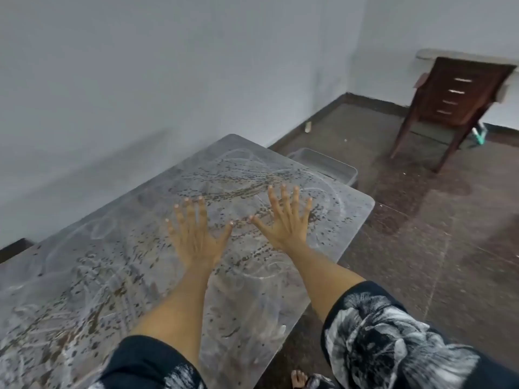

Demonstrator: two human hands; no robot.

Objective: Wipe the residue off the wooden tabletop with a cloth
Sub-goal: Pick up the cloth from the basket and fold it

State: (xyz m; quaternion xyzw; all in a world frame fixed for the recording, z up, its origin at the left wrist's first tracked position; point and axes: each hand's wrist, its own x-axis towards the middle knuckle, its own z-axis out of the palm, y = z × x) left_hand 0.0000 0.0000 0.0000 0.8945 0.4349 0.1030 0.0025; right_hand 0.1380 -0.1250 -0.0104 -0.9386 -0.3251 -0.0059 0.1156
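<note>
Left hand point(196, 237) and right hand point(286, 220) are held splayed, gripping nothing, over the grey, brown-speckled residue-smeared tabletop point(118, 276) near its far right corner; no cloth is seen, so wiping is judged unstarted.

Bare home rm: plain walls, wooden chair point(452, 102), stone floor point(449, 220).
</note>
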